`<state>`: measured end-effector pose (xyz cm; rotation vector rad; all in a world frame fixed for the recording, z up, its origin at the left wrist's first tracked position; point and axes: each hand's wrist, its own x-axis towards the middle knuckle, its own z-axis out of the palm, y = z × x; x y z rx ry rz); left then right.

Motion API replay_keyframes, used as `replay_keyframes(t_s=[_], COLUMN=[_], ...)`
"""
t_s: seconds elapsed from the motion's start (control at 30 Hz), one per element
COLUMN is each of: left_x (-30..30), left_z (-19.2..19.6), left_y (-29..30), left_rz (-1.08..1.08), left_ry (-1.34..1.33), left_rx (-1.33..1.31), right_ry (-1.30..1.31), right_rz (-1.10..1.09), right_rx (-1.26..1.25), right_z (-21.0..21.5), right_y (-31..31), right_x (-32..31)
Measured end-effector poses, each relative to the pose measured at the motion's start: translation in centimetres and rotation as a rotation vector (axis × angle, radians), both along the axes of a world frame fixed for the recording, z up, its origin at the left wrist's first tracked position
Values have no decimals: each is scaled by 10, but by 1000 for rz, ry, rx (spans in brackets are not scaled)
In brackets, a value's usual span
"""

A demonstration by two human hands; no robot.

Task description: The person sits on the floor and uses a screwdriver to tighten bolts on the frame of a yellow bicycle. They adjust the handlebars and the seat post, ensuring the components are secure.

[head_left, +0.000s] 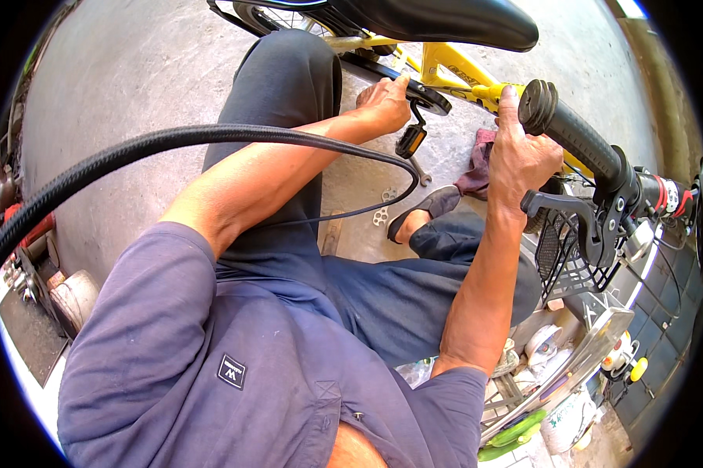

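Observation:
A yellow bicycle frame stands in front of me with its black saddle at the top of the view. My left hand is closed at the black chain guard, its fingertips partly hidden. Below the guard hangs a black pedal with an orange reflector. My right hand is closed round the front of the yellow frame, thumb laid up along the tube, most fingers out of sight. Close beside it are the black handlebar grip and the brake lever.
On the floor lie an open-ended wrench, a flat multi-hole spanner and a dark red cloth. A thick black hose arches across my left arm. A black mesh basket hangs below the handlebar, with clutter at lower right.

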<state>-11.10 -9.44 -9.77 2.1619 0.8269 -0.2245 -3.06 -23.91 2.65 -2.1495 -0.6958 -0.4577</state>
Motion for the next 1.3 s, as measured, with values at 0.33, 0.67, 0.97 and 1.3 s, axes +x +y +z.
replay_keyframes(t_s=[0.33, 0.67, 0.97, 1.3], left_x=[-2, -1, -3, -4], left_z=[-7, 2, 1, -3], left_y=[0, 0, 2, 2], left_rz=[-9, -28, -36, -40], left_ry=[-27, 25, 2, -21], left_rx=[9, -9, -19, -12], right_ry=[-39, 147, 133, 112], right_rz=[-82, 267, 257, 194], right_rx=[-99, -149, -163, -183], right_z=[-5, 22, 24, 21], right_y=[-3, 0, -2, -6], right_x=[2, -21, -20, -17])
